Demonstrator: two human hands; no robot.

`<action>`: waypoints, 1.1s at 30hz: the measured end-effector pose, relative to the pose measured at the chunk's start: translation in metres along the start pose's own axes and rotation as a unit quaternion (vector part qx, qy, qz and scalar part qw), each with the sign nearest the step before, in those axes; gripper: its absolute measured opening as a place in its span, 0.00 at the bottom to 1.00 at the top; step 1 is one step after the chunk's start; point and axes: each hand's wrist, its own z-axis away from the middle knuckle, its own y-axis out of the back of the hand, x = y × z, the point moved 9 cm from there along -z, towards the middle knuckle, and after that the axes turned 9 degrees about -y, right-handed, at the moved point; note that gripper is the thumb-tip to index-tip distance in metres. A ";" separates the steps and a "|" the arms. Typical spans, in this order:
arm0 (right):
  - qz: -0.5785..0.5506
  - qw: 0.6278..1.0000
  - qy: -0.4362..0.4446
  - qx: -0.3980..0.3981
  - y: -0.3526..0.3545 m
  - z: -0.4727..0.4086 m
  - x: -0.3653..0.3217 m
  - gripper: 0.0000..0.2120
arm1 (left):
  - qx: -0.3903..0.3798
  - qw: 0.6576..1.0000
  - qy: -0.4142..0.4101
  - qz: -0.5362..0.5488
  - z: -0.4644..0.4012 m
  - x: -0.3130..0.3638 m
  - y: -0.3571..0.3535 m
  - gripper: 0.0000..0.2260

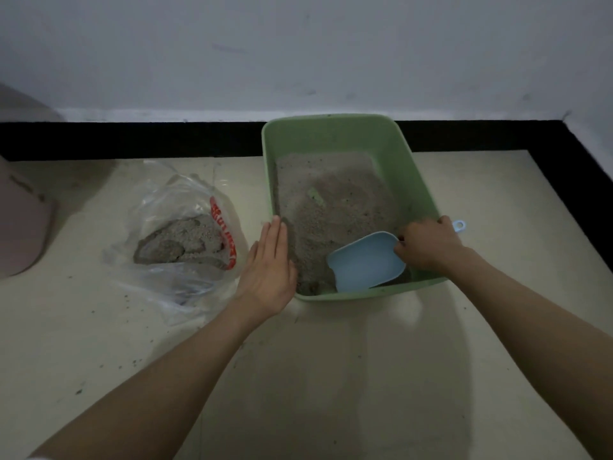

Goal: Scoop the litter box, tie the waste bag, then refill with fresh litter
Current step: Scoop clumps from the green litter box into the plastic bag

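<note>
Both hands (pixel 265 260) (pixel 429 245) flank litter box (pixel 335 131), scoop (pixel 365 260) inside.

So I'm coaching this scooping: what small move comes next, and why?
Probably push the blue scoop forward under the clump at the green litter box's near-left corner. The right hand grips its handle, the scoop looks empty, and the left hand steadies the rim.

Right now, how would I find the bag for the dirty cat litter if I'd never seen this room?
Find the green litter box on the pale floor by the wall. Just left of it, beyond the flat left hand, lies a crumpled plastic bag. It is the only see-through thing there, with red print on it and a grey heap of litter inside.
</note>
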 end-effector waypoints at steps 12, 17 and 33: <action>-0.242 0.958 -0.004 -0.157 -0.066 -0.004 -0.042 0.15 | 0.020 1.000 0.007 -0.010 -0.001 -0.001 0.000 0.29; -0.323 0.931 -0.016 -0.171 -0.067 -0.008 -0.044 0.15 | 0.037 0.999 0.010 0.009 0.000 0.001 0.002 0.29; -0.549 0.826 -0.094 -0.082 -0.036 -0.004 -0.011 0.09 | -0.037 0.996 0.047 -0.067 0.000 0.001 0.005 0.32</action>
